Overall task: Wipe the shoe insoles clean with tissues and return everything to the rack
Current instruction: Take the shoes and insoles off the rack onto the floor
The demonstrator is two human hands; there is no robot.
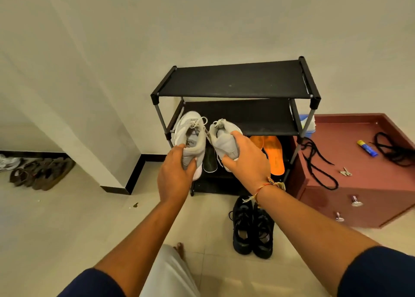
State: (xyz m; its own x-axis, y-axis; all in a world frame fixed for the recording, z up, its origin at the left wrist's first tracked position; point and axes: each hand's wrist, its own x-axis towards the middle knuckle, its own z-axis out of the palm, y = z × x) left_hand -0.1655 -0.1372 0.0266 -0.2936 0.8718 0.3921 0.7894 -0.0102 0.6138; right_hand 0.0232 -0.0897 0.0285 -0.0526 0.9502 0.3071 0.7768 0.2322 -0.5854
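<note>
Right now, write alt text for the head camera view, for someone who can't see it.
The left hand and right hand each grip a white sneaker by its heel, left sneaker and right sneaker held before a black shoe rack. Orange insoles lie on its lowest shelf; black shoes stand on the floor in front.

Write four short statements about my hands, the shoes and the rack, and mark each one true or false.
1. The left hand and the right hand each hold one white sneaker. True.
2. The black shoes stand on the top shelf of the rack. False: they stand on the floor in front of it.
3. The orange insoles lie below the rack's middle shelf. True.
4. The black laces lie on the floor. False: they lie on the red cabinet.
</note>
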